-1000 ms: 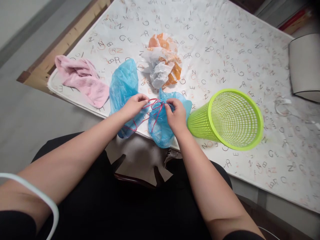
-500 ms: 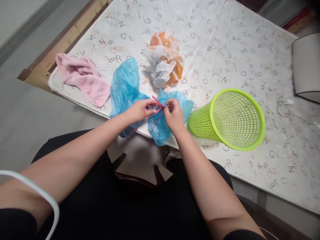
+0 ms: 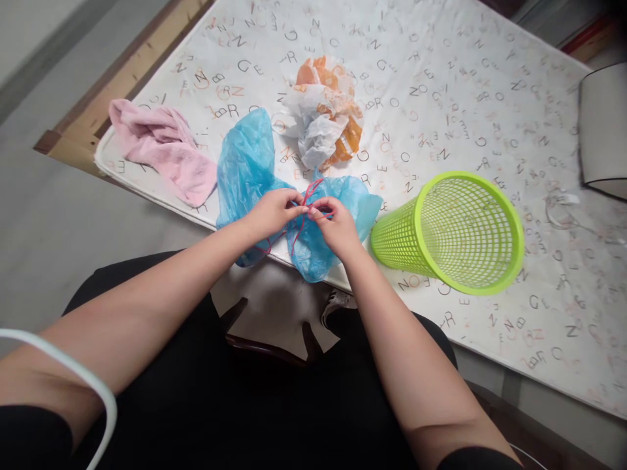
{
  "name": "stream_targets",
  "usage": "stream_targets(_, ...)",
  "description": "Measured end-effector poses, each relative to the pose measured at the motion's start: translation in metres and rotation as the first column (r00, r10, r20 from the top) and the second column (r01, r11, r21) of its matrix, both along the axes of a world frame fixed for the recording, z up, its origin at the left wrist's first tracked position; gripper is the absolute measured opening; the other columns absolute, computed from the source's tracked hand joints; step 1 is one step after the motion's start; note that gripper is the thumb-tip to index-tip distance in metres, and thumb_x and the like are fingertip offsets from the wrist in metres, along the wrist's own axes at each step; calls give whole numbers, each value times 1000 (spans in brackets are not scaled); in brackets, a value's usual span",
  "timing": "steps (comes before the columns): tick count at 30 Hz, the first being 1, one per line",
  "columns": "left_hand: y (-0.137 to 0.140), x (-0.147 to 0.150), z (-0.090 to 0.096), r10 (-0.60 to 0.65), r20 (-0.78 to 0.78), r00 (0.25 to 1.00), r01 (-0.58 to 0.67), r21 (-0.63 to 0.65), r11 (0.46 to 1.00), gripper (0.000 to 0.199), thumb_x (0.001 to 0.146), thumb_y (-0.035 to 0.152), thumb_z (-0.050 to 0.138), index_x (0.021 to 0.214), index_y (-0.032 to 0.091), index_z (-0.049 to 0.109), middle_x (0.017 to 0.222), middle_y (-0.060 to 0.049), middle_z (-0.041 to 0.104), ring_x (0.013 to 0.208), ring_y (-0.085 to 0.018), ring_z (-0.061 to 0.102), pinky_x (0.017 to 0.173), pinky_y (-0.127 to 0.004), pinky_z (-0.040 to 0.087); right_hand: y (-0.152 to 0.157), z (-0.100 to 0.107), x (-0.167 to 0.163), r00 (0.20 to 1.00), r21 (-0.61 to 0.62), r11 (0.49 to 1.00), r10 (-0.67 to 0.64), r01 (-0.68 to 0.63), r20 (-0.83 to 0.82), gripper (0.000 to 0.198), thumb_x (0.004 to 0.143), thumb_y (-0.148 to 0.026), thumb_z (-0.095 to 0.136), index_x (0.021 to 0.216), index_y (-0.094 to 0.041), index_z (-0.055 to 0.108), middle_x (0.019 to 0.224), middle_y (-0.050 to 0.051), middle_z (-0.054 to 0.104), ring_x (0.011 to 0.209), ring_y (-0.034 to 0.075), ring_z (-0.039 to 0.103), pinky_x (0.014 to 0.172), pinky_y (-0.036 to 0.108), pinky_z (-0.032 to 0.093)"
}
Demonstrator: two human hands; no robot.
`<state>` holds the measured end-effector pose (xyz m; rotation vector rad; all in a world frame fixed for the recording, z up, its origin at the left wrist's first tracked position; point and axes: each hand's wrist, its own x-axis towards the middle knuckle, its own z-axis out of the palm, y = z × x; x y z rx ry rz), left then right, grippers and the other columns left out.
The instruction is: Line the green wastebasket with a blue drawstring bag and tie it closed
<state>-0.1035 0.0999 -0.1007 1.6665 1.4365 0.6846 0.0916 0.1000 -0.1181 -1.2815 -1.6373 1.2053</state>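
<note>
Thin red string [image 3: 312, 189] loops up and trails down between my two hands. My left hand [image 3: 277, 212] pinches the string between thumb and fingers. Close against it, my right hand [image 3: 336, 225] also grips the string, with a loop of it near the fingers. Beneath both hands lies a crumpled blue plastic bag [image 3: 313, 251], one part spreading under my right hand. A larger puffed blue part [image 3: 247, 150] rises behind my left hand; whether the two parts are one bag I cannot tell.
A lettered cloth covers the table [image 3: 431, 72]. Crumpled orange-and-white plastic bags [image 3: 328, 117] lie beyond my hands. A pink towel [image 3: 164, 147] rests at the left edge, and a green mesh basket [image 3: 443, 232] lies tipped on the right. A white cylindrical object [image 3: 605, 130] stands far right.
My fingertips have come together over the string. My right hand has moved slightly down from the bag's gathered part, and the red loop now stands higher between the hands.
</note>
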Motion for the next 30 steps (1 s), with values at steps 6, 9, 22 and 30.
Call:
stream_targets(6,-2,1,-2,-12,-54,998,9,-47,999,19,91,37,67,86,19,73,76,0,68,73,-18,59,73,-30,44,2,-4,1,998,-24,998,-65,65,-7,15,88,-37,68,88,-22,66,92,2,70,89,19,63,90,37,51)
stream_targets(9,-4,1,-4,-23,-139,990,15,-60,998,19,92,35,64,84,20,73,73,-1,67,70,-19,59,71,-31,43,0,-4,-1,997,-11,998,-62,63,43,12,88,-34,68,86,-22,65,92,2,69,90,19,62,92,38,50)
stream_targets(22,-3,-1,3,120,-78,990,-115,62,991,7,81,18,66,87,19,70,89,-4,71,83,-20,61,82,-33,49,2,-6,-2,976,-97,980,-186,176,-111,23,87,-43,71,86,-23,60,80,-2,63,78,16,59,79,32,51)
stream_targets(30,-5,7,9,96,-7,995,-96,12,995,18,86,34,69,92,18,76,91,-3,76,78,-17,62,77,-30,49,0,-5,-1,977,-116,989,-114,94,-181,27,85,-47,75,88,-23,63,84,-2,67,78,15,61,79,33,53)
